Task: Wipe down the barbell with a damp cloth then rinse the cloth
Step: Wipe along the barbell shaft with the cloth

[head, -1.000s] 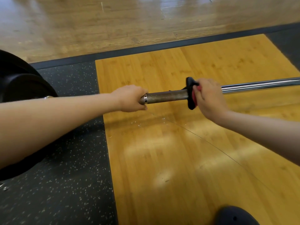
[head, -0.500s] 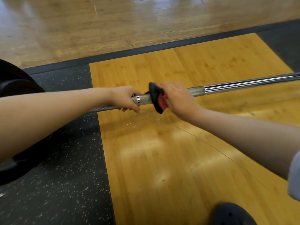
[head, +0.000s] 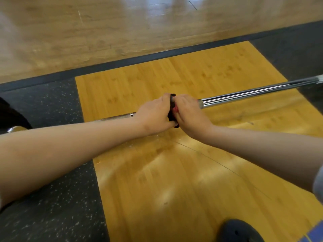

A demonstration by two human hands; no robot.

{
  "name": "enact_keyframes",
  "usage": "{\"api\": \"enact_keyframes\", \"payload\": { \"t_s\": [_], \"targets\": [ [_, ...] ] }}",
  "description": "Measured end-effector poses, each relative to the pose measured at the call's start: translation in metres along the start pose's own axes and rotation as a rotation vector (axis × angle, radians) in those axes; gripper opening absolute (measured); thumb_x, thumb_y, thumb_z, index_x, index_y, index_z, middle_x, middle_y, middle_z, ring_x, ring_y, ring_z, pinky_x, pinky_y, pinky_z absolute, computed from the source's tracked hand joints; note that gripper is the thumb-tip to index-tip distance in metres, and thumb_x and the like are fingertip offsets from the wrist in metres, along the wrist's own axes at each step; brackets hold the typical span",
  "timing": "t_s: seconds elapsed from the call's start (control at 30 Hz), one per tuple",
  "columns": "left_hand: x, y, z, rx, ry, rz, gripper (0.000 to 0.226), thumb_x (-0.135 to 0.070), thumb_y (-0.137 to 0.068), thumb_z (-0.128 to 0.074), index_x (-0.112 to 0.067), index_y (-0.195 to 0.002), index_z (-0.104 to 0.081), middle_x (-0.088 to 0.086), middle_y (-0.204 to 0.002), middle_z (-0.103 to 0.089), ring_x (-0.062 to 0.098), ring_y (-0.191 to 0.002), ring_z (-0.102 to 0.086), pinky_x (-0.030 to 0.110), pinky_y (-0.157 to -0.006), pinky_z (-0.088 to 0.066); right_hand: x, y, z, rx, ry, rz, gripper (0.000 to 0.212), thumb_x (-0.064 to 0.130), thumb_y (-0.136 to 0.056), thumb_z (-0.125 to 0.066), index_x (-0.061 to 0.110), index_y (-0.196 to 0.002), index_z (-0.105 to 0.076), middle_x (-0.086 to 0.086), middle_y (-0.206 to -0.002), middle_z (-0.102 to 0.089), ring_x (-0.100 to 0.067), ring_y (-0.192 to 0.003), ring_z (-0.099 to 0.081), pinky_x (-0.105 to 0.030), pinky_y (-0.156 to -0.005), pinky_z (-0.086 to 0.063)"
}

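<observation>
Can't really tell what the black-and-red thing is, it's mostly buried between the hands. Left hand is wrapped tight round the barbell. Right hand is curled round that thing on the bar, touching the left. The bar runs across the wood platform; the plate at its left end is cut off.

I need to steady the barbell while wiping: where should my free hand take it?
Take the dull rough stretch of the barbell, from above, fingers wrapped round, where the left hand grips it. The bar lies level above the floor, and that texture probably slips less than the shiny stretch.
</observation>
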State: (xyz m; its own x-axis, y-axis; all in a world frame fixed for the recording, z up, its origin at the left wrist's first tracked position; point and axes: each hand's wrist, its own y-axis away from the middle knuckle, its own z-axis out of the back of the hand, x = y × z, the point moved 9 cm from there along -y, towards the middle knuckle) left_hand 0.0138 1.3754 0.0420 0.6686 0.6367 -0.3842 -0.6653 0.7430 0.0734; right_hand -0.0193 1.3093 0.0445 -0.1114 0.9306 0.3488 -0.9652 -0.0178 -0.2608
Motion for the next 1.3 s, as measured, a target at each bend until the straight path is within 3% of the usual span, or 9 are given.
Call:
{"api": "enact_keyframes", "payload": {
  "t_s": [0.1, 0.23, 0.37, 0.53, 0.63, 0.73, 0.83, 1.13, 1.3],
  "targets": [
    [0.023, 0.01, 0.009, -0.007, 0.013, 0.05, 0.05, -0.041, -0.082, -0.064, -0.008, -0.112, -0.041, 0.004, -0.097, -0.061, 0.027, -0.084, -0.062, 0.031, -0.058, -0.039, 0.029, -0.016, -0.015, 0.011, 0.019, 0.049, 0.032, 0.02, -0.087, -0.035, 0.001, -0.092, -0.06, -0.016, -0.081, -0.062, -0.035, -0.075, -0.058, -0.036, -0.07, -0.03],
    [0.039, 0.018, 0.011, 0.054, 0.085, 0.017, 0.066, -0.055, -0.076, -0.067, -0.013, -0.12, -0.04, 0.002, -0.1, -0.065, 0.024, -0.085, -0.064, 0.039, -0.068, -0.053, 0.036, -0.019, -0.018, -0.013, -0.011, 0.057, 0.028, 0.019, -0.091, -0.036, 0.002, -0.091, -0.059, -0.014, -0.081, -0.062, -0.033, -0.076, -0.057, -0.033, -0.072, -0.028],
    [0.019, 0.009, 0.018, 0.036, 0.315, -0.017, 0.072, -0.046, -0.072, -0.072, -0.019, -0.13, -0.039, -0.003, -0.103, -0.065, 0.015, -0.09, -0.063, 0.039, -0.078, -0.055, 0.016, -0.004, -0.002, -0.003, -0.31, -0.108, 0.025, 0.015, -0.1, -0.04, 0.004, -0.11, -0.059, -0.01, -0.103, -0.061, -0.025, -0.097, -0.053, -0.034, -0.084, -0.039],
    [-0.043, -0.009, 0.032, -0.057, 0.513, -0.124, 0.052, -0.034, -0.078, -0.073, -0.023, -0.124, -0.049, -0.009, -0.102, -0.064, 0.005, -0.094, -0.062, 0.024, -0.081, -0.052, -0.016, 0.041, 0.051, -0.202, -0.671, -0.327, 0.028, 0.038, -0.098, -0.037, 0.031, -0.119, -0.054, 0.008, -0.114, -0.057, -0.02, -0.109, -0.057, -0.047, -0.086, -0.052],
    [-0.074, -0.016, 0.032, -0.082, 0.606, -0.151, 0.051, -0.022, -0.078, -0.072, -0.021, -0.124, -0.048, -0.008, -0.104, -0.064, 0.004, -0.096, -0.062, 0.025, -0.083, -0.052, -0.025, 0.049, 0.082, -0.228, -0.594, -0.291, 0.028, 0.03, -0.099, -0.039, 0.029, -0.121, -0.056, 0.025, -0.112, -0.051, -0.013, -0.114, -0.052, -0.041, -0.093, -0.05],
    [-0.092, -0.027, 0.037, -0.136, 0.639, -0.149, 0.052, -0.016, -0.079, -0.071, -0.021, -0.124, -0.046, -0.008, -0.107, -0.063, 0.003, -0.097, -0.062, 0.018, -0.081, -0.051, -0.034, 0.043, 0.105, -0.196, -0.441, -0.172, 0.03, 0.019, -0.098, -0.041, 0.014, -0.122, -0.058, 0.013, -0.118, -0.051, -0.007, -0.116, -0.046, -0.02, -0.101, -0.038],
    [-0.109, -0.04, 0.038, -0.179, 0.638, -0.097, 0.051, -0.014, -0.08, -0.069, -0.02, -0.125, -0.046, -0.007, -0.108, -0.063, 0.002, -0.095, -0.061, 0.015, -0.078, -0.051, -0.054, 0.04, 0.114, -0.154, -0.432, -0.115, 0.031, 0.016, -0.097, -0.042, 0.011, -0.124, -0.057, 0.007, -0.124, -0.051, -0.007, -0.12, -0.043, -0.013, -0.103, -0.032],
    [-0.217, -0.102, 0.05, -0.151, 0.659, -0.02, 0.054, -0.008, -0.078, -0.07, -0.019, -0.125, -0.047, -0.006, -0.109, -0.062, 0.001, -0.095, -0.062, 0.016, -0.078, -0.052, -0.144, 0.052, 0.201, -0.056, -0.46, -0.066, 0.034, 0.023, -0.099, -0.04, 0.011, -0.127, -0.056, 0.0, -0.132, -0.051, -0.01, -0.128, -0.039, -0.012, -0.106, -0.028],
    [-0.301, -0.159, 0.054, -0.031, 0.622, -0.032, 0.056, -0.014, -0.078, -0.071, -0.022, -0.127, -0.044, -0.007, -0.11, -0.061, 0.005, -0.096, -0.062, 0.029, -0.083, -0.053, -0.219, 0.066, 0.264, -0.068, -0.481, -0.086, 0.04, 0.034, -0.097, -0.036, 0.016, -0.129, -0.054, 0.004, -0.135, -0.049, -0.008, -0.132, -0.035, -0.015, -0.108, -0.027]
  ]
}}
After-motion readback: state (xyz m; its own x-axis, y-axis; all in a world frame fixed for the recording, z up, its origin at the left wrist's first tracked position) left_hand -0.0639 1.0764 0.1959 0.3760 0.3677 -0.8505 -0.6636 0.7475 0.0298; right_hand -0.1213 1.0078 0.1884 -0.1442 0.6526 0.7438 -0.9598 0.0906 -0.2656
